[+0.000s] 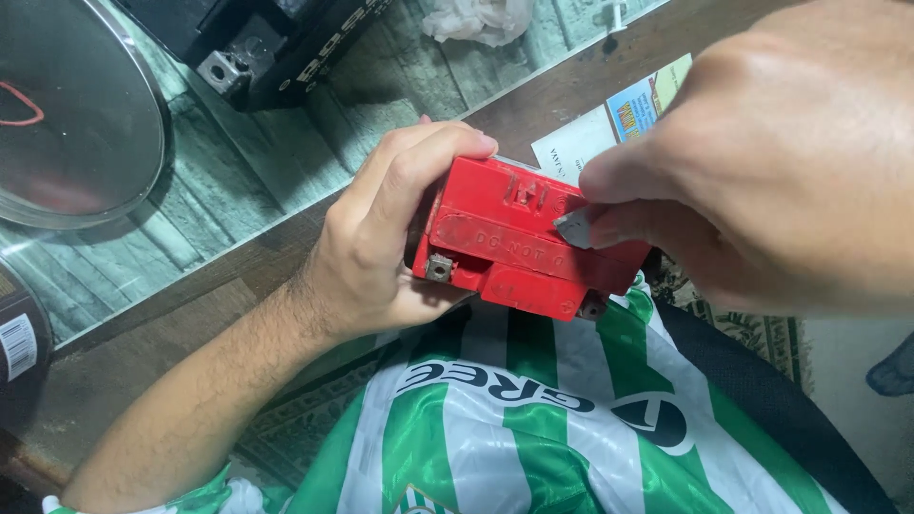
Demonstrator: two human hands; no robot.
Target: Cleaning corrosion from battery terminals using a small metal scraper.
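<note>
I'm looking down at the small red rectangular plastic battery (528, 238), held up just above my green-and-white striped satin shirt (495, 419) and right at the near edge of the dark wooden table (143, 352). My left hand (386, 243) has it by its left end, fingers pressed together and curled over the top, thumb tucked underneath. My right hand (762, 162) comes in from the battery's right, very close to the camera; thumb and forefinger pinch a small grey flat scrap (574, 228) against the battery's raised sealing strip. I think it's a thin blade or shard, but it's too small to be sure. A metal terminal shows at the battery's near left corner, another at its near right. Beyond the battery, a white printed paper leaflet (609, 128) lies on the table. Farther left of the battery sit a round glass lid (71, 124) and a black boxy case (267, 43); a crumpled white tissue (476, 19) lies beyond.
</note>
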